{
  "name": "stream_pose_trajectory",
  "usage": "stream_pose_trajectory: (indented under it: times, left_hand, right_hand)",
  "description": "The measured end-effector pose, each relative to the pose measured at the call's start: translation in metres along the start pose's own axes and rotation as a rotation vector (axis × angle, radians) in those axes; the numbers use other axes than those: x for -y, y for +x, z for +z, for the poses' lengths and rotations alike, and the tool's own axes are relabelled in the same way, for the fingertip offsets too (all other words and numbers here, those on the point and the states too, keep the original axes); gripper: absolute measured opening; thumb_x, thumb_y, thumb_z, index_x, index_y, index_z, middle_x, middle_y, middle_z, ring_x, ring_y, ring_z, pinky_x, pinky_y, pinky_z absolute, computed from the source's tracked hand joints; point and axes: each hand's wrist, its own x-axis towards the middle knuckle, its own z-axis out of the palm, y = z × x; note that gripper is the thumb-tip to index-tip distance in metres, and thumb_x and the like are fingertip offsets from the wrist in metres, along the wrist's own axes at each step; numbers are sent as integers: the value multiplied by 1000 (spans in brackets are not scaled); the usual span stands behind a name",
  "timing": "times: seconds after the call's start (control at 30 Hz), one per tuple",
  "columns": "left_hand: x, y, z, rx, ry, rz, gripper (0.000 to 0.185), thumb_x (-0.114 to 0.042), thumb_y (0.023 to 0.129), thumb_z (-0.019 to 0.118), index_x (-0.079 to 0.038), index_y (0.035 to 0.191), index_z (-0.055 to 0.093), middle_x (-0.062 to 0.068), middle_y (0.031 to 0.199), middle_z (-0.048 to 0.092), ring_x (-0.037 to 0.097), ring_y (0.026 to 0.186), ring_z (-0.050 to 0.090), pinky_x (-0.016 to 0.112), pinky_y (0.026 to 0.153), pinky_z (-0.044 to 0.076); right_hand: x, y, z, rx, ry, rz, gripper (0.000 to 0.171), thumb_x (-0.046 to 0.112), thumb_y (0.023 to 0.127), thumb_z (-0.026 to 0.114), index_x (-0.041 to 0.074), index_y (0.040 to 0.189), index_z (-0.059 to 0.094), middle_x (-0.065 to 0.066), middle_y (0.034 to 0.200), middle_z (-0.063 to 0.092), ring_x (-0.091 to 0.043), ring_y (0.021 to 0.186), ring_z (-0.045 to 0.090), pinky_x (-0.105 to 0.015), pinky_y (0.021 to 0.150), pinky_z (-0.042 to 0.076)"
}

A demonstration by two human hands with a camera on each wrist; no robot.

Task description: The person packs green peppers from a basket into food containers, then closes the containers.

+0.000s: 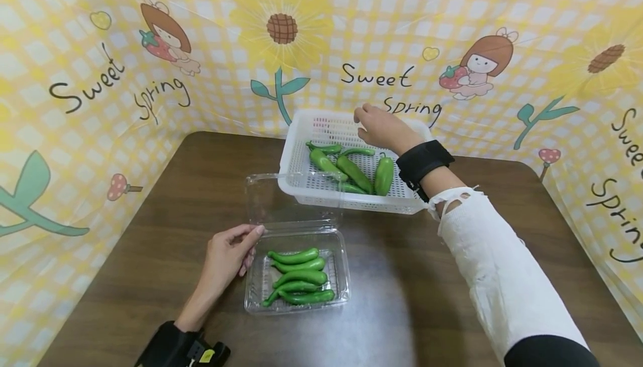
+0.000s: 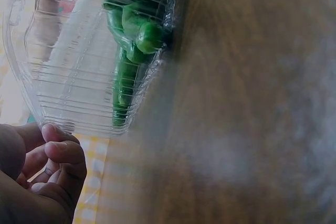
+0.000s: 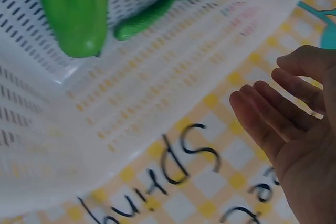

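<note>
Clear clamshell (image 1: pixel 296 278): left hand (image 1: pixel 228 255) touching, probably relaxed; right hand (image 1: pixel 382 128) empty over basket (image 1: pixel 351 199).

Left wrist view: table (image 2: pixel 252 108) blurred.

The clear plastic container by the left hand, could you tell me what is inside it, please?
The clear plastic container holds five slim green peppers lying side by side. Its lid stands open. Anything beneath them stays hidden.
</note>
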Motion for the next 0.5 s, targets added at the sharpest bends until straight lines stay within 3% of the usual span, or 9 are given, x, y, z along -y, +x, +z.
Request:
stream_pose_trajectory:
  times: [0.17, 0.5]
  left_hand:
    - [1, 0, -2, -1, 1, 2, 29, -41, 95, 65, -14, 102, 75, 7, 60, 57, 16, 38, 49, 33, 35, 45]
    - [1, 1, -1, 2, -1, 8, 29, -40, 96, 65, -14, 103, 75, 8, 60, 57, 17, 37, 48, 32, 34, 44]
  right_hand:
    - [-10, 10, 17, 105, -5, 51, 36, 18, 103, 52, -2, 133, 48, -21, 125, 52, -31, 97, 59, -42, 84, 51]
    - [-24, 19, 36, 195, 18, 99, 36, 15, 100, 57, -2, 131, 51, -22, 128, 56, -36, 113, 58, -46, 95, 50]
